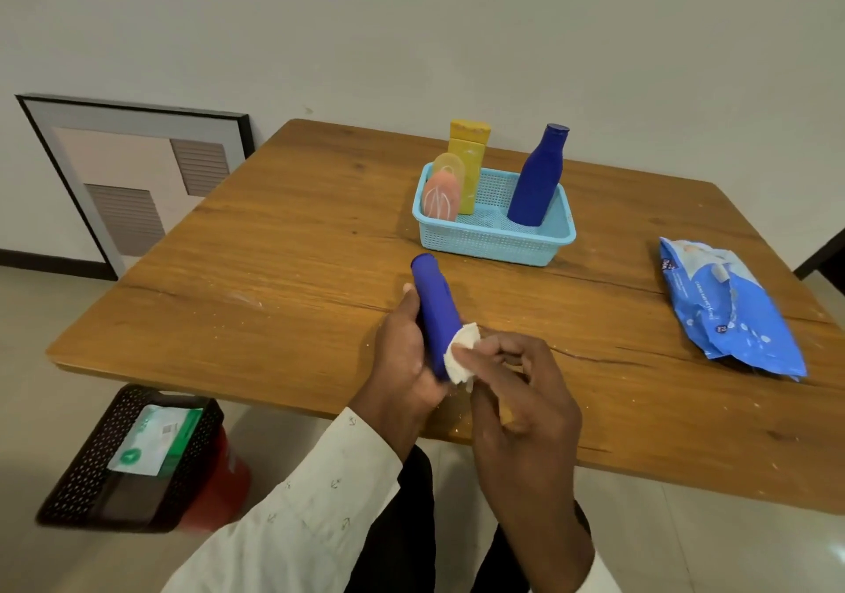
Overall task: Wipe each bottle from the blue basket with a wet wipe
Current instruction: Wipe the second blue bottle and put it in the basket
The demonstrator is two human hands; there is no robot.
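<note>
My left hand (pixel 404 355) grips a dark blue bottle (pixel 433 304) above the near table edge, its cap pointing away from me. My right hand (pixel 512 377) pinches a crumpled white wet wipe (pixel 462 350) against the bottle's lower end. The light blue basket (pixel 494 238) sits farther back on the table. It holds a second dark blue bottle (pixel 537 181) leaning at its right side, a yellow bottle (pixel 467 158) and a pink bottle (pixel 441 197) at its left.
A blue pack of wet wipes (pixel 727 309) lies at the table's right. The wooden table (pixel 274 249) has a framed panel (pixel 132 172) leaning on the wall behind it. On the floor at left, a black perforated basket (pixel 132 460) rests on a red container (pixel 224 478).
</note>
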